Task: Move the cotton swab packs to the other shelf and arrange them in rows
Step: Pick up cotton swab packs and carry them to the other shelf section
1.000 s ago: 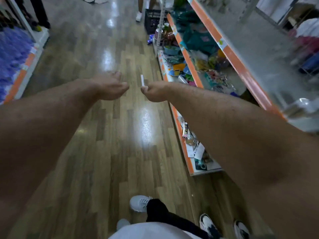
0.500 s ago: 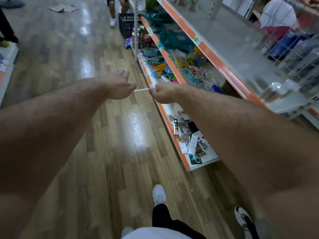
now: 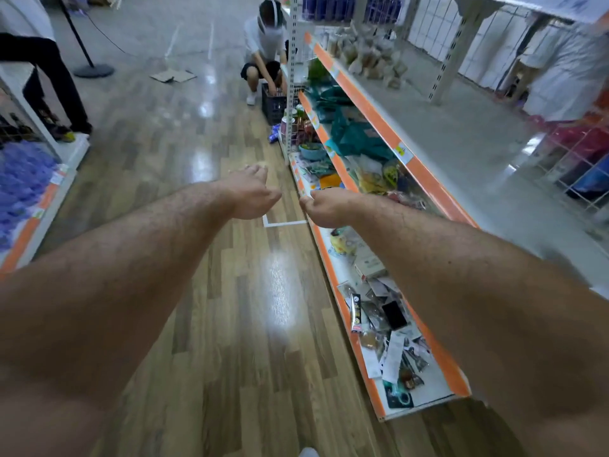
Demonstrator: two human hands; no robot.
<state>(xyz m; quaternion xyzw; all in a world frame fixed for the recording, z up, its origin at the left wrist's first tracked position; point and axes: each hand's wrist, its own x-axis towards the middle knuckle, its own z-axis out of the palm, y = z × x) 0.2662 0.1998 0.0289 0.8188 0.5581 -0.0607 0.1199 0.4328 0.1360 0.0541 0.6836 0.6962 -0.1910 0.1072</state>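
Both my arms stretch forward over the aisle floor, with the hands close together and a small gap between them. My left hand (image 3: 252, 192) shows its back to the camera and its fingers bend away out of sight. My right hand (image 3: 324, 206) is curled into a fist with the thumb pressed to the fingers, and nothing shows in it. A blurred heap of purple-blue packs (image 3: 19, 186) lies on the low shelf at the far left. Neither hand is near them.
An orange-edged shelf unit (image 3: 425, 179) runs along the right; its top level is mostly bare and its lower levels hold mixed goods. A person crouches over a black crate (image 3: 273, 103) at its far end. Another person stands at the back left beside a stand base (image 3: 94, 70).
The thin white stick seen between my two hands earlier no longer shows. The hands have drawn slightly apart, and the view has lifted to look farther down the aisle.
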